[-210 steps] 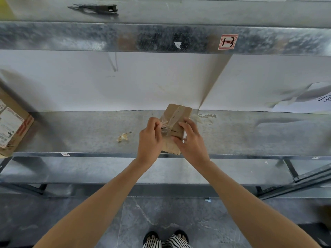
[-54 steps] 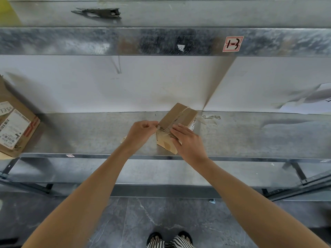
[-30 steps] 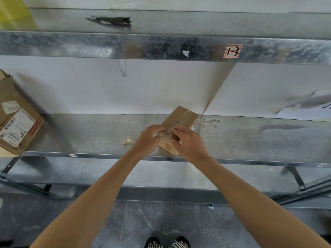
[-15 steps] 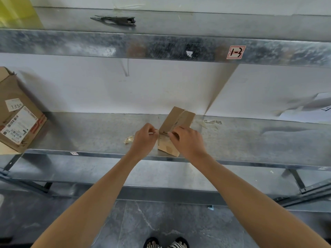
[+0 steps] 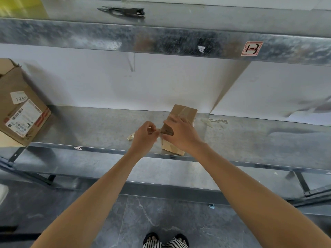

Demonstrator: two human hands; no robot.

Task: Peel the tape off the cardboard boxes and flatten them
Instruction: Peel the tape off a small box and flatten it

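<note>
Sitting at the left edge of the frame, a large brown cardboard box with white shipping labels [image 5: 21,111] rests on the grey metal shelf [image 5: 250,140]. Just right of a crumpled pale tape scrap [image 5: 131,136], the left hand [image 5: 145,135] pinches a thin strip of clear tape [image 5: 161,138] with curled fingers. The strip runs to the small brown cardboard box [image 5: 184,111], tilted at the shelf's front edge, mid-frame. The right hand [image 5: 180,133] grips that box. Upper right, a red-bordered sticker [image 5: 252,48].
</note>
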